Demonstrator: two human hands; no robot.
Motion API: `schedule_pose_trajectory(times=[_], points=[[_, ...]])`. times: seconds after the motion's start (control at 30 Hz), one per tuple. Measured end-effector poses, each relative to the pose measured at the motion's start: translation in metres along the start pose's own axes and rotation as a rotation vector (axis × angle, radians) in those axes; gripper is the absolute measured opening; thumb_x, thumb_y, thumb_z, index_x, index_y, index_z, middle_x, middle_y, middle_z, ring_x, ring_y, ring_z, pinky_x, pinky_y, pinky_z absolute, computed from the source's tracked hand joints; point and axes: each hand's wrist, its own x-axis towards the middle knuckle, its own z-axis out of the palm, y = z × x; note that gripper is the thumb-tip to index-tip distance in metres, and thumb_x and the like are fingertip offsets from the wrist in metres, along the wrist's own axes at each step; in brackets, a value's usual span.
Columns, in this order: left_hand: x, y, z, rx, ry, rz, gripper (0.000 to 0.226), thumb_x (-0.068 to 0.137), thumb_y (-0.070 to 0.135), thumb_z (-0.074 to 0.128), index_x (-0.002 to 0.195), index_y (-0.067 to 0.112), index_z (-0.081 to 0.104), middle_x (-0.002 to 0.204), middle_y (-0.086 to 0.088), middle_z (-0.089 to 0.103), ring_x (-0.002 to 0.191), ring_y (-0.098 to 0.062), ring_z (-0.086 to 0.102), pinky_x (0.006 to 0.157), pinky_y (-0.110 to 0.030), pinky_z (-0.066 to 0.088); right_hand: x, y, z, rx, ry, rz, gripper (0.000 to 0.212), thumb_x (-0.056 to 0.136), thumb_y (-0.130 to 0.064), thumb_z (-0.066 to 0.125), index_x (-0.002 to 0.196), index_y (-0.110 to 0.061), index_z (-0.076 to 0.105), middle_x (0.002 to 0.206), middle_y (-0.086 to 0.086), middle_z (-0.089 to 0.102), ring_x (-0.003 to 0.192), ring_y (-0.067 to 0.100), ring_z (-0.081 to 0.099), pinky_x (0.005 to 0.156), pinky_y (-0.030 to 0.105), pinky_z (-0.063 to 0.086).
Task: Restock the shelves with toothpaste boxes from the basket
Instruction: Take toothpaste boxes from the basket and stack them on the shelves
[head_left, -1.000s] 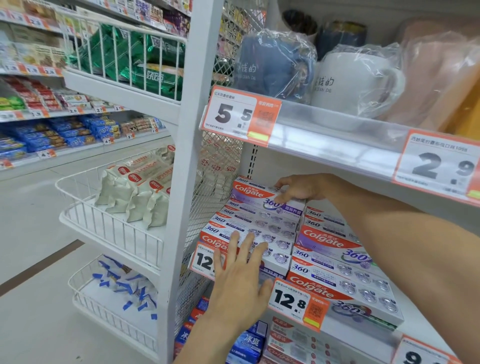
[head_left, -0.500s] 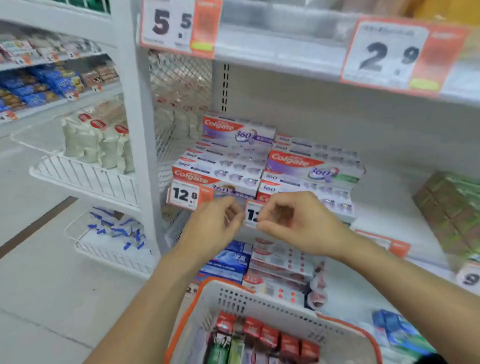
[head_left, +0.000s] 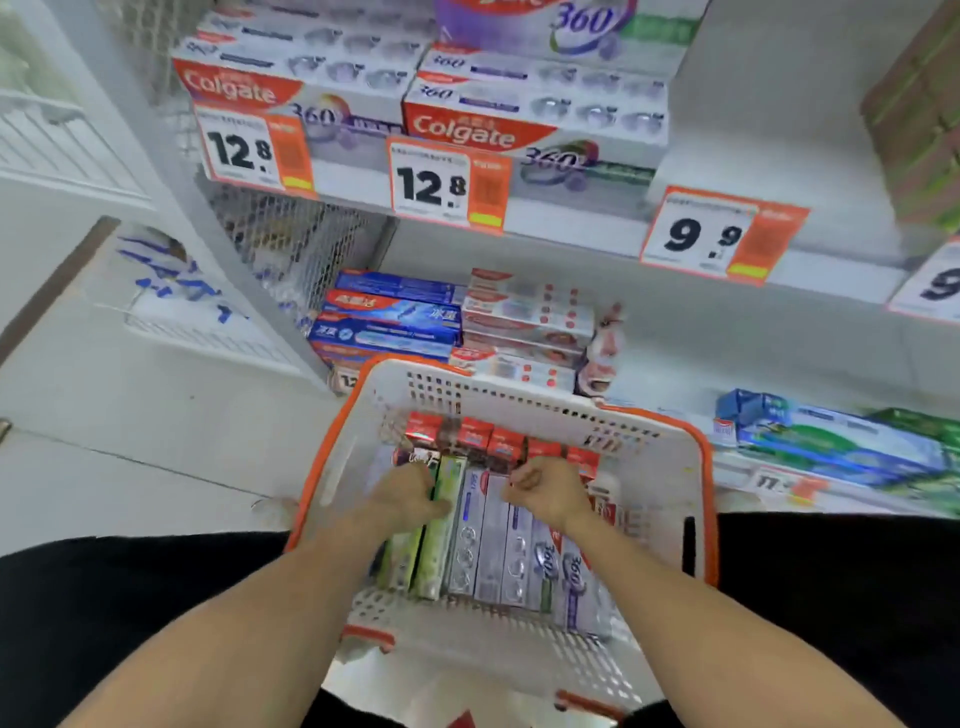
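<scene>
A person reaches both hands into a white basket (head_left: 670, 499) with an orange rim at 6 o'clock, choosing the next toothpaste boxes to shelve. The left hand (head_left: 410, 496) curls onto a green box (head_left: 441, 540); whether it grips is unclear. The right hand (head_left: 545, 493) is a loose fist over silver boxes (head_left: 498, 551), apparently holding nothing. Red boxes (head_left: 475, 434) line the far side. Next, lift one to the shelf (head_left: 571, 228) at 12 o'clock

You face a white shelf unit (head_left: 582, 231) hung with orange price tags (head_left: 449, 182). Left of it, pale floor (head_left: 130, 415) spreads under what looks like a wire rack (head_left: 57, 150).
</scene>
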Motion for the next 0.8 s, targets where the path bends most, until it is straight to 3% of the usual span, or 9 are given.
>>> schedule_pose_trajectory(times=[0.07,0.13,0.2,0.3,0.4,0.53,0.63,0.7,0.8], points=[[0.007,-0.015,0.033,0.004,0.009,-0.11,0.038,0.087,0.039,0.071,0.107,0.008,0.062,0.104,-0.008,0.064,0.106,-0.029,0.063,0.076,-0.028,0.044,0.006,0.027,0.015,0.043,0.04,0.053,0.02,0.073,-0.012,0.089,0.077,-0.005,0.071,0.079,0.011,0.071,0.084,0.025,0.07,0.089,0.038,0.053],[0.014,-0.029,0.054,0.019,0.113,-0.208,0.063,0.081,0.042,0.076,0.126,0.005,0.052,0.126,-0.016,0.055,0.111,-0.032,0.059,0.089,-0.035,0.049,0.014,0.044,0.028,0.071,0.042,0.109,0.023,0.069,-0.013,0.091,0.072,-0.011,0.069,0.076,0.009,0.071,0.085,0.026,0.071,0.088,0.04,0.055],[0.018,-0.038,0.067,0.003,0.218,-0.228,0.076,0.077,0.039,0.081,0.132,0.004,0.043,0.129,-0.018,0.046,0.115,-0.034,0.052,0.096,-0.043,0.048,0.02,0.052,0.041,0.076,0.035,0.133,0.029,0.068,-0.015,0.093,0.07,-0.014,0.064,0.071,0.002,0.067,0.083,0.024,0.071,0.086,0.041,0.056],[0.019,-0.037,0.078,0.089,0.263,-0.194,0.076,0.078,0.04,0.078,0.131,0.0,0.04,0.128,-0.019,0.043,0.121,-0.036,0.045,0.098,-0.045,0.045,0.024,0.051,0.052,0.024,0.035,0.174,0.036,0.069,-0.023,0.092,0.09,-0.009,0.067,0.081,0.005,0.068,0.073,0.019,0.064,0.077,0.034,0.056],[0.018,-0.031,0.086,0.172,0.28,-0.194,0.088,0.075,0.045,0.079,0.138,0.002,0.035,0.131,-0.017,0.041,0.124,-0.034,0.041,0.099,-0.044,0.043,0.025,0.059,0.054,-0.135,0.08,0.262,0.058,0.075,-0.032,0.088,0.119,-0.007,0.059,0.1,0.004,0.063,0.069,0.015,0.058,0.056,0.021,0.045],[0.025,-0.028,0.089,0.029,0.255,-0.049,0.079,0.071,0.031,0.087,0.131,0.005,0.043,0.126,-0.013,0.049,0.119,-0.032,0.048,0.1,-0.042,0.043,0.023,0.078,0.06,-0.295,0.136,0.356,0.091,0.071,-0.041,0.088,0.138,-0.005,0.038,0.116,0.016,0.063,0.101,0.033,0.065,0.079,0.037,0.056],[0.028,-0.026,0.089,-0.089,0.22,-0.054,0.079,0.075,0.027,0.086,0.136,0.005,0.04,0.13,-0.013,0.052,0.12,-0.03,0.051,0.103,-0.041,0.043,0.027,0.078,0.062,-0.258,0.111,0.376,0.072,0.071,-0.038,0.089,0.122,-0.004,0.051,0.103,0.011,0.07,0.094,0.029,0.07,0.078,0.035,0.058],[0.026,-0.025,0.09,-0.075,0.216,-0.045,0.077,0.077,0.026,0.084,0.136,0.004,0.04,0.13,-0.013,0.051,0.12,-0.029,0.051,0.103,-0.039,0.043,0.031,0.074,0.065,-0.274,0.098,0.39,0.056,0.069,-0.043,0.089,0.099,-0.007,0.058,0.087,0.005,0.07,0.075,0.02,0.069,0.063,0.027,0.054],[0.025,-0.023,0.09,-0.088,0.23,-0.04,0.07,0.081,0.023,0.081,0.136,0.006,0.04,0.131,-0.012,0.05,0.118,-0.028,0.053,0.099,-0.038,0.046,0.031,0.066,0.071,-0.267,0.091,0.406,0.071,0.062,-0.052,0.09,0.102,-0.004,0.056,0.086,0.005,0.067,0.075,0.019,0.066,0.063,0.027,0.052]])
